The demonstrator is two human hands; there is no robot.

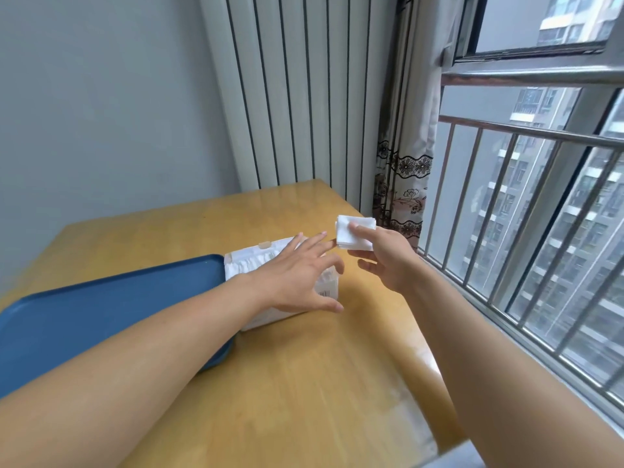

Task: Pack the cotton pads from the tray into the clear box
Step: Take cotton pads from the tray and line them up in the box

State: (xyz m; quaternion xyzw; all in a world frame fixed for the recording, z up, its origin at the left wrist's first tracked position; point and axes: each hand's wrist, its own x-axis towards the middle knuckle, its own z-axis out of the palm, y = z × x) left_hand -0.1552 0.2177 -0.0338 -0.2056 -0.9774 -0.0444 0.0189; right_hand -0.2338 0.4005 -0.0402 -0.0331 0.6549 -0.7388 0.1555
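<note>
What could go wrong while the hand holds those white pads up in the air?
1. The right hand pinches the stack of cotton pads above the table's window-side edge; loose pads could slip off and drop past it.
2. The left hand lies spread over the clear box, so it may block the way in.

Both bare forearms reach forward, hands near each other.
Left hand [297, 275]: palm down, fingers spread and straight, forearm angling in from lower left. Right hand [385, 255]: raised just beside the left fingertips, thumb on top, fingers beneath, pinching a white stack; forearm enters from lower right.
</note>
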